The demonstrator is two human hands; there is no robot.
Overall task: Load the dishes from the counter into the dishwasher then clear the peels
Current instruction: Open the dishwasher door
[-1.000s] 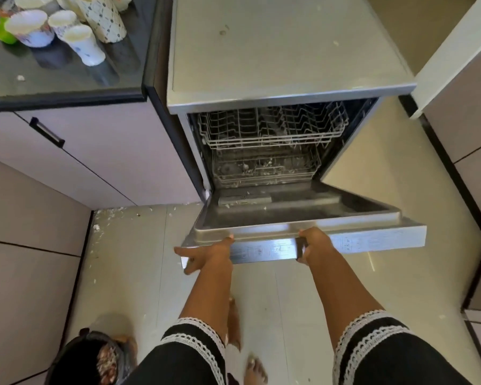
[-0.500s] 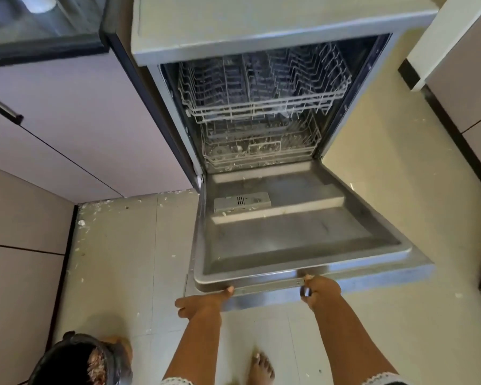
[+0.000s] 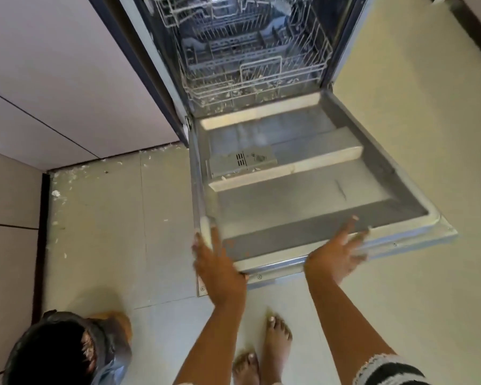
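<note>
Dropped nearly flat, dishwasher door point(image 3: 303, 201); left hand point(image 3: 217, 268) and right hand point(image 3: 336, 254) at its front edge, fingers spread.

A single head-worn wide-angle camera looks steeply down and forward from close above the open dishwasher door point(image 3: 303, 190), with the floor point(image 3: 100, 232) at left.

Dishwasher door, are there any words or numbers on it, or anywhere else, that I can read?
None can be read.
Dishwasher door: no words or numbers show on it.
Detergent box on the door: only small grille slots and a blurred mark, too small to read.
Bin on the floor: no label shows.
</note>
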